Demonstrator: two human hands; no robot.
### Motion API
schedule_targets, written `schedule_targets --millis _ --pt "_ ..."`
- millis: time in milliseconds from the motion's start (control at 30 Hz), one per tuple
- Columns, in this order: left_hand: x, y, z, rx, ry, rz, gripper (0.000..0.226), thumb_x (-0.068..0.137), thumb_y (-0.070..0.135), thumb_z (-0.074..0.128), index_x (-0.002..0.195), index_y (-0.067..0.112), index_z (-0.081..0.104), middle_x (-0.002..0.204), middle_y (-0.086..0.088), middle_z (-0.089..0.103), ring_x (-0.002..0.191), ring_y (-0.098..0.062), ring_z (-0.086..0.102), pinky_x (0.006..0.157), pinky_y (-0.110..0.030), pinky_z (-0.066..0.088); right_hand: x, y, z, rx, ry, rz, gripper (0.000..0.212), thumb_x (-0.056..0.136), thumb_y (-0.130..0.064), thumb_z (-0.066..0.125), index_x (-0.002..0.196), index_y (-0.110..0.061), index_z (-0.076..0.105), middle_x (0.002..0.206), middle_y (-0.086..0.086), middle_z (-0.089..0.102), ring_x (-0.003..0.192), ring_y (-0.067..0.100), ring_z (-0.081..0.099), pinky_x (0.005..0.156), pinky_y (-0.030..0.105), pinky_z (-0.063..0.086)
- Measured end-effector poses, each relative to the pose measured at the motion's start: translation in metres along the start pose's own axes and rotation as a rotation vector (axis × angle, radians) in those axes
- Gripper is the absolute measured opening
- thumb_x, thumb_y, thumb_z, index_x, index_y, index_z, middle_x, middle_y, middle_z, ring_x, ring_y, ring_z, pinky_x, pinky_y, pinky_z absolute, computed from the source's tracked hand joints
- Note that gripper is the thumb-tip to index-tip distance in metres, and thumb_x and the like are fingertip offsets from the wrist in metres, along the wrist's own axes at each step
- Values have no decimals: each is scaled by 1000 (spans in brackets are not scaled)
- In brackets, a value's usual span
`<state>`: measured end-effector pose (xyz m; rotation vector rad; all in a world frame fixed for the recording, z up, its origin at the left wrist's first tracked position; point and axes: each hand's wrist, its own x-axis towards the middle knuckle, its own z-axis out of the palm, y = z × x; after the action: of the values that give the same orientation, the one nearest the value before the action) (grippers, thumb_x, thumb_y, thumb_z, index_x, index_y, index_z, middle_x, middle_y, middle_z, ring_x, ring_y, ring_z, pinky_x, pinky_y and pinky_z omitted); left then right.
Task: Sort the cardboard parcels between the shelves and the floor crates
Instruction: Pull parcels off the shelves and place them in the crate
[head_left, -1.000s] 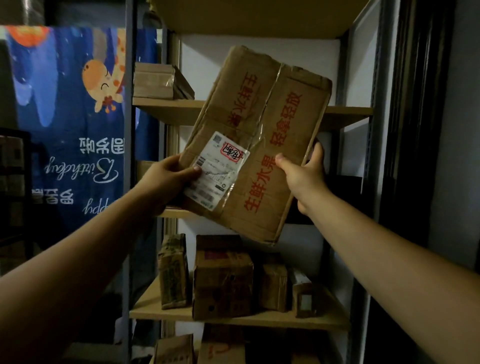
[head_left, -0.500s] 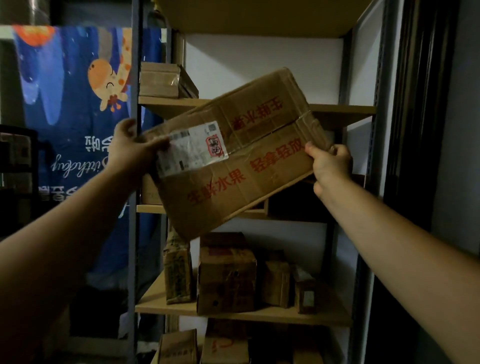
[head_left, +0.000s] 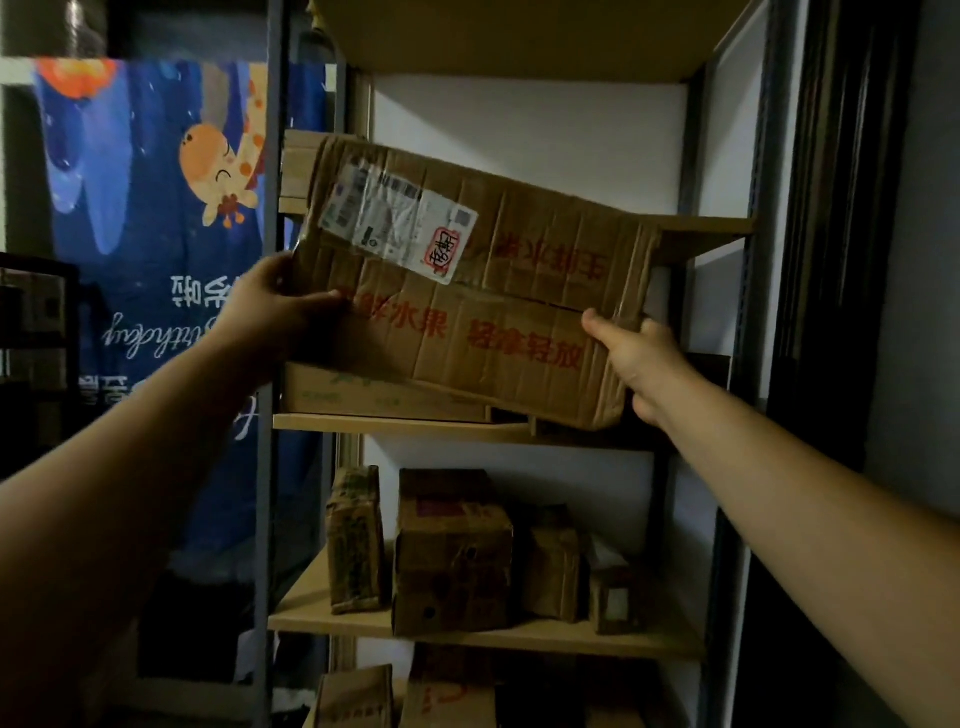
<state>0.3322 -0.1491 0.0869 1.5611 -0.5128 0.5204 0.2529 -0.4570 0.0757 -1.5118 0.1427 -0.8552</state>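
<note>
A wide, creased cardboard parcel (head_left: 519, 291) with red printed characters and a white shipping label is held lengthwise in front of the shelving unit, its right end lower. My left hand (head_left: 275, 312) grips its left edge, thumb across the front. My right hand (head_left: 636, 358) grips its lower right corner. The parcel spans the gap between the upper shelf (head_left: 701, 231) and the middle shelf (head_left: 395, 423). It covers most of a flat box (head_left: 353, 395) lying on the middle shelf.
A small box (head_left: 296, 171) sits at the upper shelf's left end. The lower shelf (head_left: 571, 642) holds several upright parcels, such as a brown box (head_left: 452, 561). More boxes (head_left: 358, 696) stand below. A blue cartoon banner (head_left: 150, 260) hangs left; dark frame to the right.
The parcel has turned from upright and tilted to nearly horizontal, and both hands have carried it forward to the front of the middle shelf.
</note>
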Motion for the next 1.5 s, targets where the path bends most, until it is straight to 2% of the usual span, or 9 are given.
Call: schedule_targets --millis 167,333,500,733,867,1033,1233,1333,1500 --pt "-6 1 16 -82 254 45 57 81 33 71 129 16 45 114 -1 56 97 -16 62 66 -22 51 -5 21 12 117 83 87 56 76 -43 73 122 -20 51 119 10 61 107 32 60 97 56 45" --pt "-17 -6 33 -421 245 -122 67 83 22 70 135 26 28 120 0 43 102 -19 54 75 -41 56 -8 32 23 117 83 97 62 78 -40 73 129 -17 47 123 10 59 110 31 59 96 54 47" --pt "-5 -4 18 -331 203 -75 51 87 15 63 130 20 36 111 4 46 100 -17 55 68 -38 56 -2 11 0 80 143 -39 97 79 -35 75 151 -26 11 153 10 28 135 31 36 106 50 37" --pt "7 2 12 -243 129 -35 65 85 14 66 137 26 30 116 4 47 98 -15 56 68 -31 54 -2 16 -10 -168 -99 -121 12 90 -23 64 95 -12 65 73 0 69 70 16 65 52 20 51" --pt "1 -13 32 -291 61 -105 70 79 18 71 139 20 35 121 0 54 109 -18 57 81 -32 53 -5 38 -3 -103 12 -75 14 94 -28 59 88 -16 64 84 6 69 74 18 66 62 28 50" --pt "-28 -40 58 -237 -334 -192 86 81 5 66 139 51 22 114 5 55 97 -20 59 47 -31 55 -26 65 12 -97 43 -15 14 96 -29 54 87 -18 54 95 10 65 88 26 64 76 41 56" --pt "-30 -68 52 -334 -198 -179 80 80 9 67 142 40 27 137 0 47 112 -22 54 76 -40 52 -44 86 15 -250 -212 -51 54 90 -31 63 138 -27 40 130 2 52 112 18 56 90 38 51" --pt "-39 -85 47 -324 -209 -150 78 80 10 67 141 42 30 136 3 48 112 -18 55 82 -42 51 -58 102 14 -244 -213 -30 65 89 -31 63 145 -33 29 139 -1 45 123 19 48 101 46 45" --pt "-51 -104 41 -315 -229 -123 79 77 13 67 141 43 32 138 3 48 121 -22 52 92 -51 49 -75 113 14 -233 -211 -66 63 92 -23 60 145 -32 28 132 -4 42 111 8 41 89 28 40"
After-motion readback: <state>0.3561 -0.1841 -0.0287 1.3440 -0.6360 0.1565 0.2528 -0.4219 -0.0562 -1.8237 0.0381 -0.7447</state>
